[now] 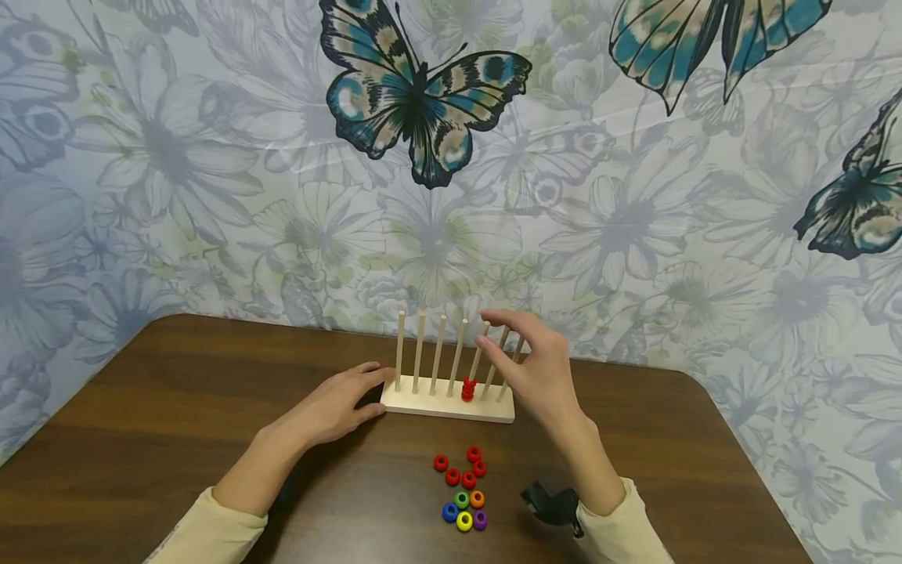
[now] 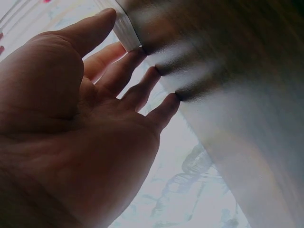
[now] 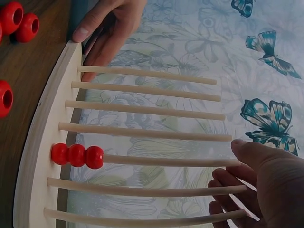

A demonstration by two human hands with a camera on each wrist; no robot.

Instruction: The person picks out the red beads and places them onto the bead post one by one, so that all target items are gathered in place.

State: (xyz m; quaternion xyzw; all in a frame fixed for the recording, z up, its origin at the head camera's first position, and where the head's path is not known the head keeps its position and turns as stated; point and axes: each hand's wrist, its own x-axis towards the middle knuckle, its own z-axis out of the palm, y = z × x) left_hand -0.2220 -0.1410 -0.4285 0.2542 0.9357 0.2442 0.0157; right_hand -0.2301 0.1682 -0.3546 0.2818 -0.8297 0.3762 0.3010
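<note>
A pale wooden peg board with several upright pegs stands on the table. My left hand holds its left end, with the thumb at the front corner and the index finger towards the back edge. In the left wrist view, the other fingertips rest on the tabletop. Three red beads sit stacked at the bottom of one peg. My right hand is at that peg's top, thumb and index finger parted on either side of it. No bead shows between them.
Several loose red beads lie in front of the board. Nearer me are a green bead, an orange bead, a blue bead, a yellow bead and a purple bead. A butterfly-patterned wall covering rises behind the table.
</note>
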